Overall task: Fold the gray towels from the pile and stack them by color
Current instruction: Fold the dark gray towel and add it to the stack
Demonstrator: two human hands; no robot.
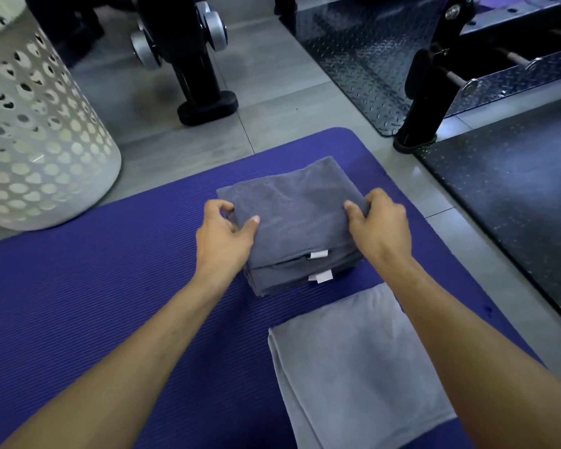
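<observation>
**Both hands on the dark gray stack**

The dark gray towel stack (292, 222) sits mid-mat (78, 303). The left hand (224, 234) and right hand (378, 225) pinch its top towel's side edges, fingers curled, forearms outstretched. A light gray towel (353, 367) lies nearer.

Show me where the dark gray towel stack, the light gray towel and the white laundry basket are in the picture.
dark gray towel stack (297, 218): head view, middle of the top towel's upper face.
light gray towel (353, 361): head view, middle of its flat top.
white laundry basket (36, 134): head view, its perforated side wall.
</observation>
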